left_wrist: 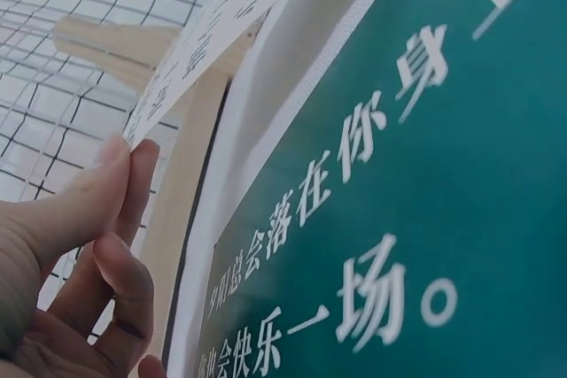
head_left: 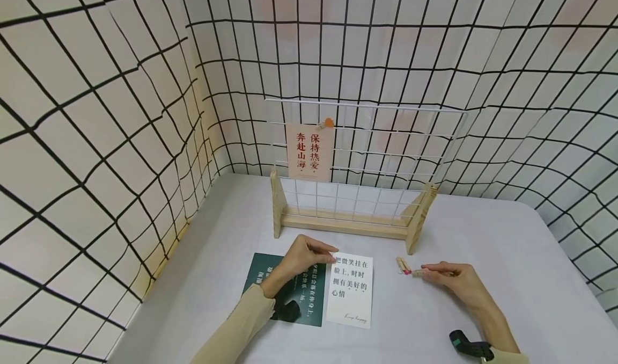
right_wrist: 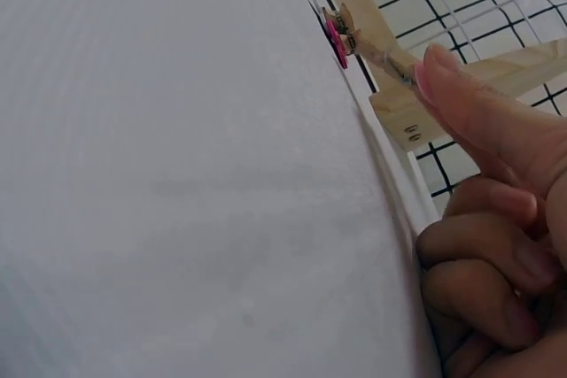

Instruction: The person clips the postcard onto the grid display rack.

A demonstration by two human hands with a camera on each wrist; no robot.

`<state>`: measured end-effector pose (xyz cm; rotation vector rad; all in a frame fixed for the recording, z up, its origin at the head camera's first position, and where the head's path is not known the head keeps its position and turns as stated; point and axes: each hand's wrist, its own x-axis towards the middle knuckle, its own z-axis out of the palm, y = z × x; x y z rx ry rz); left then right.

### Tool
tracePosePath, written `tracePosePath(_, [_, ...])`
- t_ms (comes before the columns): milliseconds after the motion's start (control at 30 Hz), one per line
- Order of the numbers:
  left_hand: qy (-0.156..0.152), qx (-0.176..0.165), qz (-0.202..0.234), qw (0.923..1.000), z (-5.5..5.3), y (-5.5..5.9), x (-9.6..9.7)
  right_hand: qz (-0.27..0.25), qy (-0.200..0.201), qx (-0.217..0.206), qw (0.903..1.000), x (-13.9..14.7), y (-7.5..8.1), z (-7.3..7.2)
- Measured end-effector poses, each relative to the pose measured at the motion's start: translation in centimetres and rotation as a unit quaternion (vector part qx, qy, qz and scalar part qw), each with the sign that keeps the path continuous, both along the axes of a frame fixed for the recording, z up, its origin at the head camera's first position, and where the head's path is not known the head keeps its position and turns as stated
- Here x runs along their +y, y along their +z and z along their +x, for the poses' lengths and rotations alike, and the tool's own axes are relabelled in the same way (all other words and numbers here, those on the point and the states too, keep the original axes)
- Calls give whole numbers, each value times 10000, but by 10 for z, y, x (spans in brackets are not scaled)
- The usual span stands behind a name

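Note:
A white card [head_left: 350, 305] with black Chinese lettering has its upper left corner pinched between the thumb and forefinger of my left hand [head_left: 300, 259]. In the left wrist view the white card [left_wrist: 213, 33] tilts up off the table. Under my left forearm lies a dark green card [head_left: 314, 294] with white lettering, partly covered by the wrist and a black strap. My right hand [head_left: 458, 282] pinches a small wooden clothespin [right_wrist: 387, 63] by its end, thumb on top. Just beyond its tip sit other small clothespins [head_left: 403, 266], one with a pink decoration [right_wrist: 337, 40].
A white wire grid rack [head_left: 367, 154] on a wooden stand [head_left: 345, 225] stands behind the cards. On it hangs a pale pink card [head_left: 310, 154] with red lettering, held by an orange-topped clip [head_left: 328, 122]. Black-lined mesh walls [head_left: 386, 47] enclose the white table [head_left: 507, 235].

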<state>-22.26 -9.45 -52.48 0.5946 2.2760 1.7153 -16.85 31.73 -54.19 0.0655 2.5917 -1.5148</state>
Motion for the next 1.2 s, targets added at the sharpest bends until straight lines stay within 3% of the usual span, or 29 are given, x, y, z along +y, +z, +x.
tracePosePath(133, [204, -16, 55, 9998, -1, -1, 1, -182, -50, -73, 9998, 0, -1, -1])
tracePosePath(267, [424, 78, 110, 9990, -2, 3, 0, -5, -123, -81, 9999, -1, 0, -1])
tracePosePath(400, [593, 280, 198, 9977, -5, 12, -3, 63, -148, -78, 9998, -2, 1, -1])
tracePosePath(533, [837, 727, 294, 9934, -12, 28, -5, -93, -124, 4, 9999, -1, 0, -1])
tracePosePath(667, [1049, 1232, 335, 9863, -22, 50, -3, -138, -135, 41, 9998, -2, -1, 0])
tracePosePath(800, [1040, 1496, 296, 9828, -29, 78, 3, -46, -178, -12, 9998, -2, -1, 0])
tracePosePath(933, [801, 1958, 307, 9769, -37, 107, 13, -98, -200, 2, 9998, -2, -3, -1])
tracePosePath(1200, [356, 2686, 838, 9589, -52, 166, 32, -64, -244, -69, 9997, -2, -2, -1])
